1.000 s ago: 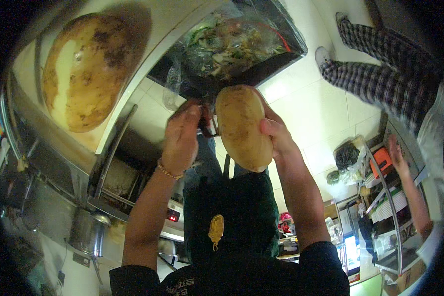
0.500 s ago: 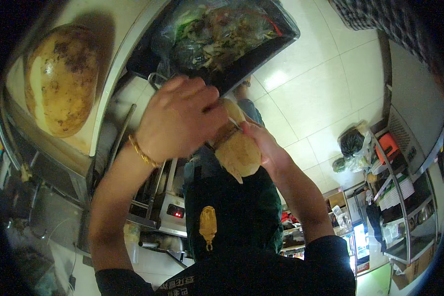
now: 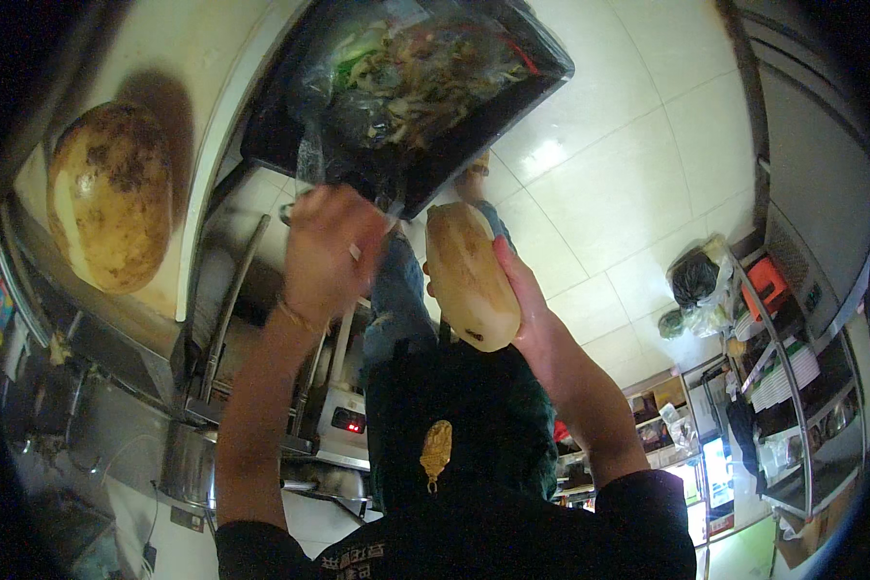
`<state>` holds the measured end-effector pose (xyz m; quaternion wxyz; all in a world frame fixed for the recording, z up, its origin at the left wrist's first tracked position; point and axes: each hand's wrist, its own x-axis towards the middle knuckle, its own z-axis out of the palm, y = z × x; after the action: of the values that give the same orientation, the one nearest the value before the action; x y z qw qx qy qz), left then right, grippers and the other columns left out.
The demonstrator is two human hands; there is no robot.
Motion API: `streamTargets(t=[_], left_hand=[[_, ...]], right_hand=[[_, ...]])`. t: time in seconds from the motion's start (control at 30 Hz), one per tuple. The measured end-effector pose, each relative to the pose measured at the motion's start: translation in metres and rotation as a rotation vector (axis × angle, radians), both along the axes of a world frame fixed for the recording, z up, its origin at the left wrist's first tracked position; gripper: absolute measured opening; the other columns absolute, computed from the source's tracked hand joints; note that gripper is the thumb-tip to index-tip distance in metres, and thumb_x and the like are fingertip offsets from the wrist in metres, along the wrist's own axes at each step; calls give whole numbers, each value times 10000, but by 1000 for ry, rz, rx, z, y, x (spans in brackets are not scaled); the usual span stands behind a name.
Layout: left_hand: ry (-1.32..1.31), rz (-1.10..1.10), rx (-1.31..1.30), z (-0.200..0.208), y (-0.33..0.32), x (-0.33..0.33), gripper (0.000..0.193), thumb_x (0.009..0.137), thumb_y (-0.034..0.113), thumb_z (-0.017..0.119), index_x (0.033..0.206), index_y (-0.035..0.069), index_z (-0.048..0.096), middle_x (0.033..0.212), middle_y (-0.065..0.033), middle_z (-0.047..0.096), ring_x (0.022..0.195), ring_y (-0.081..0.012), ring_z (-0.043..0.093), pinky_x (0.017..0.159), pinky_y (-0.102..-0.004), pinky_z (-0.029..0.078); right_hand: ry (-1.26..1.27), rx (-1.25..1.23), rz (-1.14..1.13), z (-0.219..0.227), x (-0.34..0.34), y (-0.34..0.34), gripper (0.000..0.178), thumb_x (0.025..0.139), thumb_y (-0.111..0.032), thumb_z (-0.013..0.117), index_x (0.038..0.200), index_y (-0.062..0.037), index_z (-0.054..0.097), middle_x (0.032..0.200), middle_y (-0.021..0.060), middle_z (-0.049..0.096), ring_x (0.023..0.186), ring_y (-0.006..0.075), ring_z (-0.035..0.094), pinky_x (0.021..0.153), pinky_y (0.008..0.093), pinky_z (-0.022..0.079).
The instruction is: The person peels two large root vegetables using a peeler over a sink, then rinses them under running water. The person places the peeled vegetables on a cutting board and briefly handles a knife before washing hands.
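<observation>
A long, pale yellow potato, mostly peeled with patches of brown skin left, rests in my right hand. The fingers wrap under it and the thumb lies along its right side. My left hand is closed and a little blurred, just left of the potato and apart from it. It grips a peeler, of which only a small light bit shows. Beyond both hands is a black bin lined with clear plastic, holding vegetable peelings and scraps.
On the counter at the left lies a large potato with one peeled strip and dark blotches. A steel pot stands lower left. At the right are a wire shelf, an orange container and a black bag.
My left hand has drawn back left from the potato, taking the peeler off its surface. The potato now shows more fully, and the loose strip hanging from its near end is gone.
</observation>
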<state>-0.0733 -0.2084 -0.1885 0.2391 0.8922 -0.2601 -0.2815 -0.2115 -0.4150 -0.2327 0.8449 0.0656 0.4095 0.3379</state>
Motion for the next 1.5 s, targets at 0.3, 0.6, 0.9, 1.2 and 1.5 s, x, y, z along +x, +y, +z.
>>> streamTargets(t=[0.3, 0.6, 0.9, 1.2, 1.5], left_hand=[[-140, -353, 105, -17, 7, 51, 64, 748, 176, 618, 793, 130, 616, 865, -68, 590, 872, -300, 551, 932, -470, 384], [-88, -164, -52, 46, -34, -10, 69, 758, 197, 611, 794, 138, 602, 844, -35, 554, 890, -216, 555, 964, -510, 364], [-106, -415, 265, -22, 27, 49, 68, 801, 177, 602, 807, 114, 627, 861, -54, 590, 940, -277, 542, 978, -475, 369], [-144, -80, 56, 55, -18, 6, 34, 747, 145, 604, 728, 118, 597, 826, -42, 567, 875, -269, 543, 967, -484, 367], [-19, -582, -146, 48, -56, 30, 75, 745, 224, 595, 703, 166, 574, 799, 5, 534, 900, -184, 551, 1037, -458, 331]], right_hand=[[-141, 69, 112, 23, -2, -13, 737, 906, -415, 596, 1478, -116, 238, 1373, 110, 475, 1190, 231, 534, 975, 381, 465], [-41, -200, 133, 24, 37, 0, 635, 953, -383, 528, 1464, -113, 264, 1382, 102, 464, 1219, 255, 510, 996, 392, 446], [-293, -3, 252, 35, 26, -7, 814, 863, -456, 637, 1488, -144, 218, 1429, 105, 399, 1248, 257, 474, 1024, 393, 420], [-18, -296, 192, 28, 48, 6, 494, 999, -316, 463, 1417, -85, 334, 1321, 85, 500, 1169, 216, 531, 975, 360, 455], [-25, -185, 358, 33, 46, 3, 466, 1001, -282, 466, 1412, -91, 356, 1325, 75, 508, 1152, 206, 552, 937, 346, 485]])
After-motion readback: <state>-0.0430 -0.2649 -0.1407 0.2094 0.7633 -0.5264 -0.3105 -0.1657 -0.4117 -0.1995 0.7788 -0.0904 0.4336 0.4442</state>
